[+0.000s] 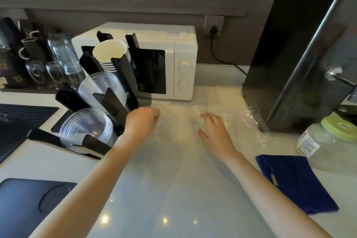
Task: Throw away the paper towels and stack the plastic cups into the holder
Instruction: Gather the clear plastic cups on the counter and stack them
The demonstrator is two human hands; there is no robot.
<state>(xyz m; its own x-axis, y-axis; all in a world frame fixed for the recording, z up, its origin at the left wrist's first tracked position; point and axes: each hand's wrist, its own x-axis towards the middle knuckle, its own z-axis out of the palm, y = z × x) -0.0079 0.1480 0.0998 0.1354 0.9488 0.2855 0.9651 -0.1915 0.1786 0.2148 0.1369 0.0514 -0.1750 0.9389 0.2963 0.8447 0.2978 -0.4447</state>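
A black cup holder (117, 75) stands left of centre. Its slots hold a stack of white paper cups (109, 54) and two stacks of clear plastic cups (100, 87) (87, 125). My left hand (143, 120) hovers beside the holder's base, fingers curled over a faint, blurred clear cup (164, 135); whether it grips the cup is unclear. My right hand (212, 127) has its thumb and fingers spread next to a clear cup (199, 111) on the counter. Another clear cup (253, 116) sits by the dark column. No paper towels are visible.
A white microwave (173, 60) stands behind the hands. Right of it stands a dark column (280, 63). A blue cloth (295, 181) and a green-lidded jar (324, 137) are at the right. Glasses and mugs (58, 60) stand at the back left. A dark grille (17, 121) lies left.
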